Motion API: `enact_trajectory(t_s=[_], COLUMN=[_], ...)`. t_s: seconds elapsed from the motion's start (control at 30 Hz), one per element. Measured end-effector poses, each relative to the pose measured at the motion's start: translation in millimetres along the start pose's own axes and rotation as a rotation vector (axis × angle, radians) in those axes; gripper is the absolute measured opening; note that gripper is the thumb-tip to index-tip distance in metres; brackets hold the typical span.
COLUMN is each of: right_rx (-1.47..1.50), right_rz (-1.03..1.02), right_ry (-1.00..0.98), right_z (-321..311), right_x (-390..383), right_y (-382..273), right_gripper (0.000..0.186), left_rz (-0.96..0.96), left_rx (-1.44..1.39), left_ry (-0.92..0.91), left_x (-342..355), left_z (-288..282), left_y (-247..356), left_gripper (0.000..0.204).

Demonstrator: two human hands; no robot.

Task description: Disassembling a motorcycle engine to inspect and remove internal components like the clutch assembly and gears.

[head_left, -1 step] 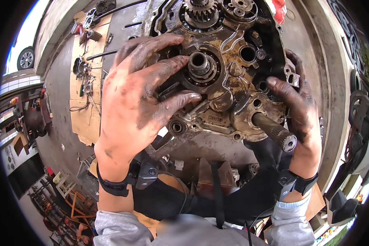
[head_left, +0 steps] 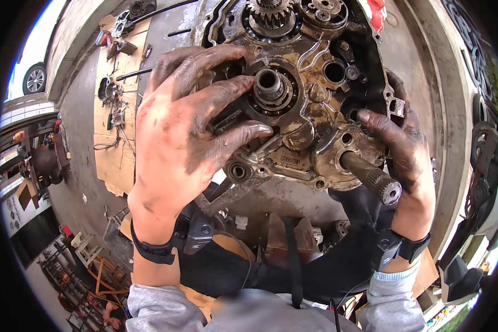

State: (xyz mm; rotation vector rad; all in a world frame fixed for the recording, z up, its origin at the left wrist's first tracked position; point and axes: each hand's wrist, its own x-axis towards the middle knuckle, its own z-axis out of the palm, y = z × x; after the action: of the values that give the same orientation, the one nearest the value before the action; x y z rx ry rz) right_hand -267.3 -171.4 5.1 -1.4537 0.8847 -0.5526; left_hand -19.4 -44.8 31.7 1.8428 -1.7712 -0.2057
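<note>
A greasy metal engine case (head_left: 293,141) stands in front of me, its inner side facing up. My left hand (head_left: 185,119) lies over its left part with fingers and thumb spread apart. The index fingertip meets the hollow shaft end (head_left: 268,80), which stands in a ball bearing (head_left: 289,105); the thumb tip is just below it. My right hand (head_left: 405,141) grips the case's right edge, thumb over the inside and fingers round the outer wall, partly hidden. Close to that hand a splined shaft (head_left: 373,180) sticks out. A toothed gear (head_left: 270,16) sits at the top.
Left of the case, cardboard (head_left: 113,160) on the concrete floor bears several greasy parts and tools. Long dark rods (head_left: 160,11) reach toward the case. A red thing (head_left: 377,15) touches its upper right corner. Below, between my legs, is a reddish box (head_left: 279,243).
My right thumb has slid slightly down and left along the inside of the case. The left hand has barely shifted, and the case stays in place.
</note>
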Motion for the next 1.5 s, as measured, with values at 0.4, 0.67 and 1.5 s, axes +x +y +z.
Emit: enact_trajectory(t_s=[0.4,0.67,1.5], right_rx=[-0.016,-0.337,0.322], right_rz=[0.205,-0.331,0.337], right_ry=[0.002,0.104,0.233], right_z=[-4,10,17], right_x=[-1,-25,9], right_y=[-15,8,-8], right_gripper=[0.036,0.049,0.065], left_rz=[-0.344,-0.718,-0.77], left_rx=[-0.136,-0.457,-0.383], left_ry=[0.165,0.076,0.154], left_x=[-17,-49,-41], left_z=[0,7,16], left_y=[-25,-4,5], left_gripper=[0.068,0.052,0.037])
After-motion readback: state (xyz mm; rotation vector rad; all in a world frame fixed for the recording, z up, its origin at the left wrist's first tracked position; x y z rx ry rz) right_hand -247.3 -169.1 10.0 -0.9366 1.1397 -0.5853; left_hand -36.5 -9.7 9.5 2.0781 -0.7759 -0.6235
